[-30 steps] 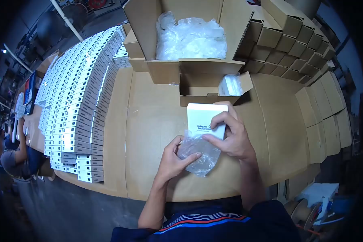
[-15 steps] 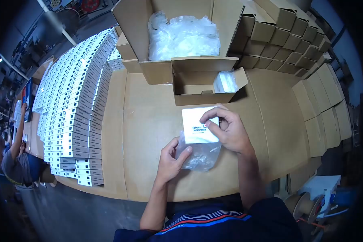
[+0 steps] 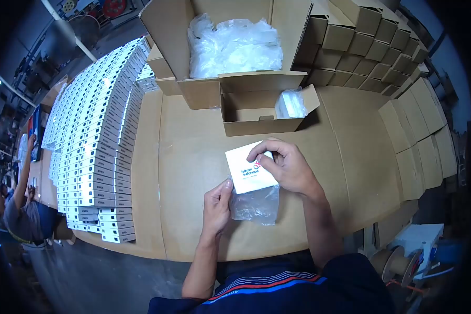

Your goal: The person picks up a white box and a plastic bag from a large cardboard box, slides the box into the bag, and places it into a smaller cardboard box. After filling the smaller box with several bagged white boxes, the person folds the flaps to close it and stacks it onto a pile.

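A square white box (image 3: 248, 180) printed "Telkom Indonesia" is held tilted above the table, its lower edge at the mouth of a clear plastic bag (image 3: 256, 206). My right hand (image 3: 288, 165) grips the box at its upper right, the thumb and curled fingers over the printed face. At the lower left corner, my left hand (image 3: 217, 205) is closed with thumb against fingers, pinching the bag's edge beside the box. Just beyond them stands an open brown carton (image 3: 261, 127), with wrapped packs (image 3: 292, 104) at its right end.
Tall stacks of white boxes (image 3: 99, 141) line the left. Behind the carton, a large open box (image 3: 204, 94) holds a heap of clear bags (image 3: 235, 47). Brown cartons (image 3: 366, 47) are piled back right, more (image 3: 421, 136) at right. Another person (image 3: 23, 209) works far left.
The box has tilted and shifted left and slightly down together with my right hand. My left thumb has moved up to the box's lower left corner, and the bag hangs lower beneath it.
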Demonstrator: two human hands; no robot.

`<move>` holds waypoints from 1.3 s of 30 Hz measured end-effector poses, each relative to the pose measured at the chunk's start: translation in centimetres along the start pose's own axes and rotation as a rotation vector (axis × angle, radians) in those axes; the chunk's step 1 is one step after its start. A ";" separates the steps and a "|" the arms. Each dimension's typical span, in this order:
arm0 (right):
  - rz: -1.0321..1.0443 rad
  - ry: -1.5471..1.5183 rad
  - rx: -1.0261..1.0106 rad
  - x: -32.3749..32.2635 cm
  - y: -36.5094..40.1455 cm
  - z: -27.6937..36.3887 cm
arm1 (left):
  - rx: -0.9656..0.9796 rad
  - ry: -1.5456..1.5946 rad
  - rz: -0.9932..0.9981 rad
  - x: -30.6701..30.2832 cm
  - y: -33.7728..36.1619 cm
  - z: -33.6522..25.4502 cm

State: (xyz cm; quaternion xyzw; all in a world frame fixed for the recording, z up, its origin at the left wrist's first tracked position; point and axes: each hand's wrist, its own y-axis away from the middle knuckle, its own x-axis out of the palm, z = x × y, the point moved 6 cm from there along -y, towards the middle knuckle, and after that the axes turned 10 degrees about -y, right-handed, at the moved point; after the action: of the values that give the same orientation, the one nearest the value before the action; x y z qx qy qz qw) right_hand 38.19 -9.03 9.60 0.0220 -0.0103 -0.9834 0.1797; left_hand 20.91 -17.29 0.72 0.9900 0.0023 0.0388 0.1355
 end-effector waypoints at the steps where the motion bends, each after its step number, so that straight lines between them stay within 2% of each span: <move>1: -0.004 0.055 -0.021 0.1 0.0 0.2 | 0.003 0.071 0.010 0.1 -0.1 0.0; 3: -0.013 0.164 -0.061 0.4 -0.1 0.8 | 0.006 0.211 0.028 0.3 -0.1 0.3; 7: 0.006 0.136 -0.129 0.6 -0.4 0.5 | -0.008 0.279 0.059 0.4 -0.3 0.3; 11: 0.144 -0.384 -0.085 0.6 0.5 -0.1 | -0.009 0.453 0.061 0.7 -0.6 0.8; 12: 0.166 -0.386 -0.116 -0.1 0.6 -0.4 | 0.011 0.494 0.045 0.6 -0.7 0.9; 15: 0.262 -0.573 0.070 0.1 2.4 -4.3 | 0.042 0.547 0.027 0.6 -0.8 0.3; 16: 0.204 -0.653 0.039 0.4 2.7 -4.9 | 0.054 0.543 0.040 0.5 -0.8 0.4; 21: 0.023 -0.657 0.010 0.6 3.2 -7.3 | 0.095 0.523 0.058 -0.1 -0.8 0.3; 23: 0.019 -0.596 0.003 0.5 3.2 -7.3 | 0.099 0.498 0.053 -0.6 -0.9 0.9; 26: 0.082 -0.580 -0.264 0.4 3.0 -3.9 | 0.120 0.421 0.084 -1.2 -1.1 1.7; 27: 0.080 -0.567 -0.284 0.6 3.1 -3.4 | 0.126 0.389 0.101 -1.3 -0.9 1.9; 30: 0.057 -0.563 -0.332 0.9 3.1 -2.7 | 0.055 0.385 -0.023 0.2 -0.4 0.3; 34: 0.036 -0.533 -0.320 0.8 3.0 -4.3 | 0.103 0.124 -0.100 -0.9 -0.7 1.8; 36: 0.028 -0.467 -0.392 0.6 3.1 -3.8 | 0.082 -0.028 -0.105 -1.7 -0.2 0.8; 38: 0.021 -0.355 -0.479 0.2 3.3 -3.1 | 0.369 -0.048 -0.119 -1.1 -0.3 -1.4; 39: 0.025 -0.382 -0.455 0.1 3.3 -3.2 | 0.445 -0.136 -0.108 -1.0 -0.3 -2.2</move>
State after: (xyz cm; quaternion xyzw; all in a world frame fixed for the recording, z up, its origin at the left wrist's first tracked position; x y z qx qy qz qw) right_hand 39.38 -12.16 6.46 -0.2044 0.1763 -0.9445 0.1871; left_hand 19.74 -16.38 2.66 0.9943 0.0544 -0.0368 -0.0841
